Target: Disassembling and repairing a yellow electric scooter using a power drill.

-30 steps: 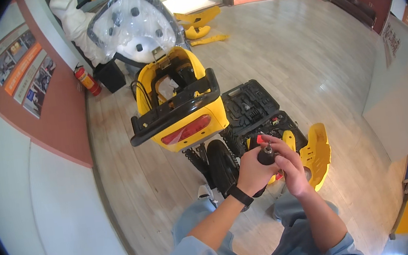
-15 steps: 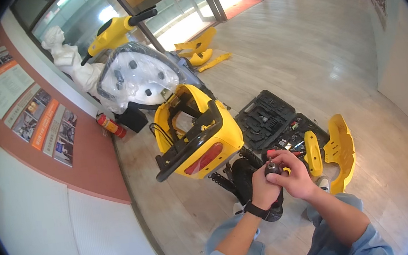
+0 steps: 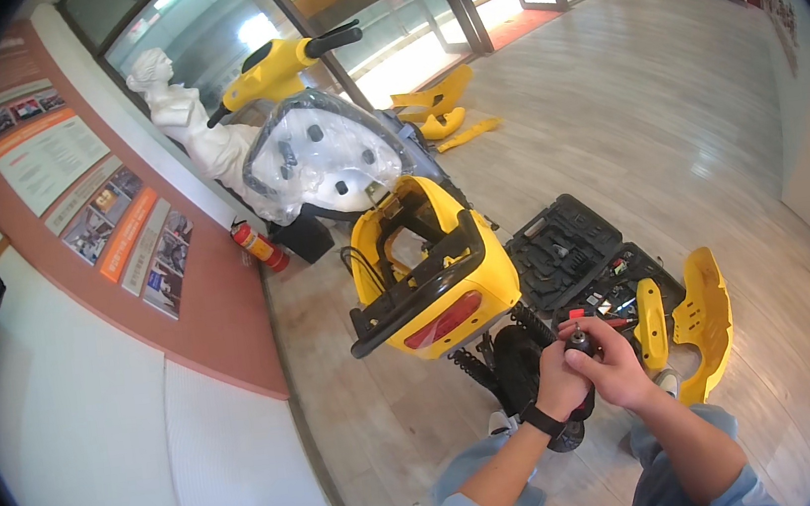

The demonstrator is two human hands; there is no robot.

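A dark power drill (image 3: 578, 342) is held between my two hands, its chuck pointing up toward me. My left hand (image 3: 560, 382), with a black watch at the wrist, is closed around the drill's body. Curled over the chuck from the other side is my right hand (image 3: 614, 371), its thumb pressed against it. The drill's lower part is hidden by the hands. Just beyond them stands a partly stripped yellow scooter (image 3: 496, 278), with a black rear rail and a red tail light. Its rear wheel (image 3: 521, 365) is beside my left hand.
An open black tool case (image 3: 563, 240) lies on the floor ahead. To its right are a narrow yellow panel (image 3: 651, 323) and a curved yellow fender (image 3: 712, 303). More yellow panels (image 3: 438, 99) lie farther off. A fire extinguisher (image 3: 259, 247) and a white statue (image 3: 180, 119) stand along the left wall.
The whole view has swung left, so everything sits farther right and slightly lower. Both hands stay closed on the drill, and the right fingers have shifted a little around the chuck.
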